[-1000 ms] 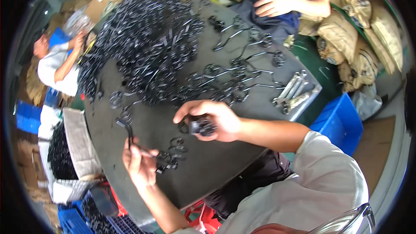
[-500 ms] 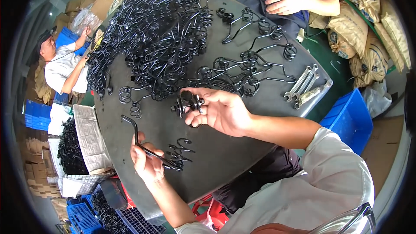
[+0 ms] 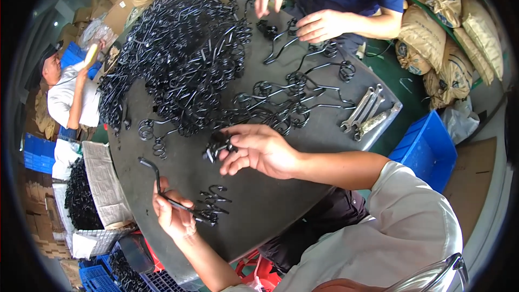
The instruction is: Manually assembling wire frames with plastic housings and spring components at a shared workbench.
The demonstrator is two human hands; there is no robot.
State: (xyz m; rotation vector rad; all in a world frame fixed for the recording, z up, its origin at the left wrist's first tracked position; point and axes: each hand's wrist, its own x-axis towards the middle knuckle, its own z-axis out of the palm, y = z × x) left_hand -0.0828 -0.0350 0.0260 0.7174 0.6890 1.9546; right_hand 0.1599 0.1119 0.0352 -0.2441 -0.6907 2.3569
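Observation:
Between the fingers of my left hand [image 3: 174, 214] is a black bent wire rod [image 3: 157, 176] with an open coil spring [image 3: 215, 201] at its other end. That hand is closed around the rod's shank, held above the near left of the table. My right hand [image 3: 265, 151] grips a small black clamp fitting [image 3: 218, 146], somewhat blurred, with bolt-like ends, above the middle of the table. The fitting and the rod are apart. Beyond my left hand, another coiled wire part [image 3: 153, 132] lies on the dark tabletop [image 3: 254, 200].
A large heap of black coiled wire parts [image 3: 178, 48] covers the far left. Several more [image 3: 294, 89] lie mid-table. Spanners [image 3: 363, 109] rest near the right edge. Across the table a co-worker's hands [image 3: 319, 26] are over parts. A blue bin [image 3: 427, 151] stands at right.
The whole view has shifted slightly. My right hand has drawn the clamp fitting a little nearer and turned it. The co-worker's hands opposite have come over the wire parts.

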